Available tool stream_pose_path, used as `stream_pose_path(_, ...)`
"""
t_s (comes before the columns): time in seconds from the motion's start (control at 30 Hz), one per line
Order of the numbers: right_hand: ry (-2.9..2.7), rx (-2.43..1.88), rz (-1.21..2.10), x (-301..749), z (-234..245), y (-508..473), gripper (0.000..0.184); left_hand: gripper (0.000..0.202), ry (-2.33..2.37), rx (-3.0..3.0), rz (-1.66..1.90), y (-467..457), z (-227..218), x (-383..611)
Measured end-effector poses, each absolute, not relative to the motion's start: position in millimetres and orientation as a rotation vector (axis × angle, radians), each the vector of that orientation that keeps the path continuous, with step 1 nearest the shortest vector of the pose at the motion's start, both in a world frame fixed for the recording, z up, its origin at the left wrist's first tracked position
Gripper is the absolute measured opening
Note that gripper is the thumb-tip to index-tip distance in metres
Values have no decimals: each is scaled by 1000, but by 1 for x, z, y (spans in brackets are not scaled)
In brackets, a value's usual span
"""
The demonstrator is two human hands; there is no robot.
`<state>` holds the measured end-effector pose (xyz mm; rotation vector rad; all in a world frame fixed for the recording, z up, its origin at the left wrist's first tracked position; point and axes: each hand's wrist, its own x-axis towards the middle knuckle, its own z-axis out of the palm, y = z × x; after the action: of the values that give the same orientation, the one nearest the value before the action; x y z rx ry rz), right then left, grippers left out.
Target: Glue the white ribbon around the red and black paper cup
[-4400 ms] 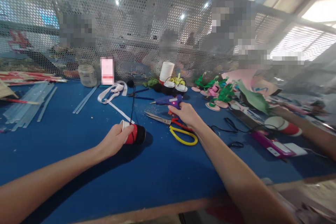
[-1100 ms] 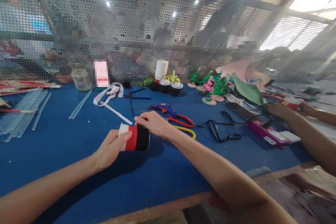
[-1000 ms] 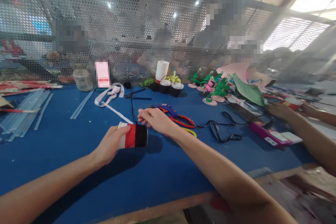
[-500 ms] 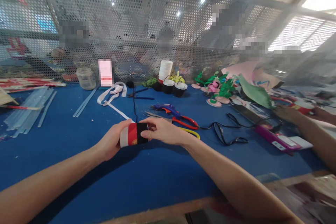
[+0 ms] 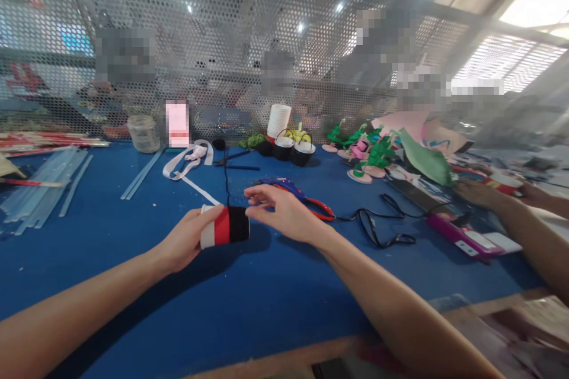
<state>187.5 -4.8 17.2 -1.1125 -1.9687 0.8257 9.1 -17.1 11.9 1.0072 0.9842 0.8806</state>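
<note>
Left hand (image 5: 185, 241) has a red-white-black paper cup (image 5: 224, 227), probably light, kinda squishable, best held rim-side; right hand (image 5: 284, 213) loosely spread.

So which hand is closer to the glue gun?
Right: the right hand is just in front of the glue gun. The left hand is farther left, holding a paper cup.

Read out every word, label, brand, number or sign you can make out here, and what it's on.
None can be read.
Blue plastic glue gun: any marking is too small.
White, red and black round cup in the left hand: no readable lettering.
Upright pink rectangular panel: pixelated.
Purple-and-white plastic box: nothing legible.
</note>
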Motion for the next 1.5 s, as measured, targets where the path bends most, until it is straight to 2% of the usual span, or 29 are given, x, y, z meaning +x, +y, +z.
stream_pose_path(0.1, -1919, -1166, 823, 193, 18, 1, 28, 26, 973, 1131, 825, -20, 11, 8)
stream_pose_path(0.27, -2032, -1142, 907, 189, 13, -1, 33, 32, 977, 1427, 696, -22, 9, 6)
stream_pose_path(0.6, -1989, -930, 1103, 176, 8, -7, 39, 30, 937, 1736, 567, -24, 0, 4)
stream_pose_path(0.93, -2222, -844, 642, 165, 16, -17, 27, 39, 1118, 1641, 605, -24, 0, 10)
stream_pose_path(1.0, -2214, -981, 581, 169, 18, -7, 27, 38, 1151, 1594, 611, -26, 2, 11)
stream_pose_path(1.1, -2120, -1470, 547, 189, 25, 17, 32, 36, 1164, 1558, 634, -26, 5, 12)
stream_pose_path(1.17, -2025, -1649, 467, 208, 28, 35, 37, 36, 1172, 1552, 657, -26, 7, 12)
stream_pose_path(1.27, -1919, -1897, 359, 236, 28, 56, 27, 35, 1188, 1554, 682, -25, 10, 11)
stream_pose_path(1.33, -1926, -2025, 419, 248, 22, 64, 23, 34, 1191, 1559, 695, -25, 11, 10)
stream_pose_path(1.5, -1905, -2150, 578, 250, 4, 71, 27, 33, 1191, 1606, 719, -26, 13, 10)
